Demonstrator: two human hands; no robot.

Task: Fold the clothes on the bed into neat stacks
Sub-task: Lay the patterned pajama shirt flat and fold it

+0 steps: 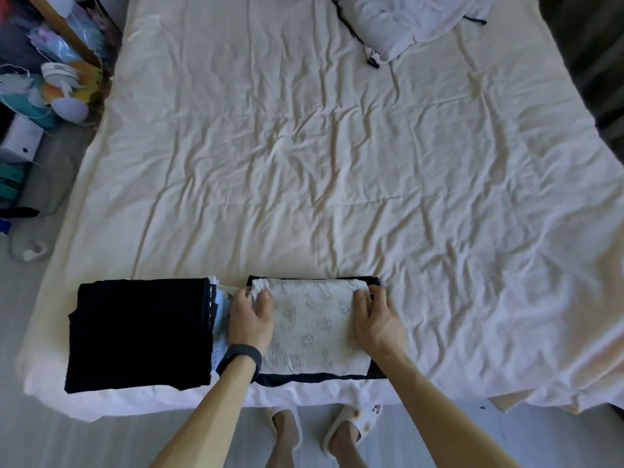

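A folded white garment printed with small faint drawings (pixel 314 325) lay between the person's two hands, at the near edge of a bed (pixel 304 163) covered by a creased white sheet. It sat squarely on a larger folded dark garment (pixel 304 380), whose border showed past the fingertips and back by the wrists. Its slightly longer side ran from one hand to the other, along the bed's near edge.

The left hand (pixel 251 319), with a dark wristband (pixel 241 356), lay against the garment's left edge, thumb resting on top near the far corner. The right hand (pixel 376 320) mirrored it on the right edge, thumb also on the cloth. Both hands were only moderately spread, fingers pointing away from the person. It could not be told whether the fingers tucked under the edges or merely pressed on them.

Just outside the left hand stood a stack topped by a folded black garment (pixel 138 332), with pale folded layers (pixel 217 346) showing at the side touching that hand. Far beyond the right hand's fingertips, an unfolded white garment with dark trim (pixel 405 25) lay crumpled. Below the wrists, feet in pale slippers (pixel 351 423) stood on the floor.
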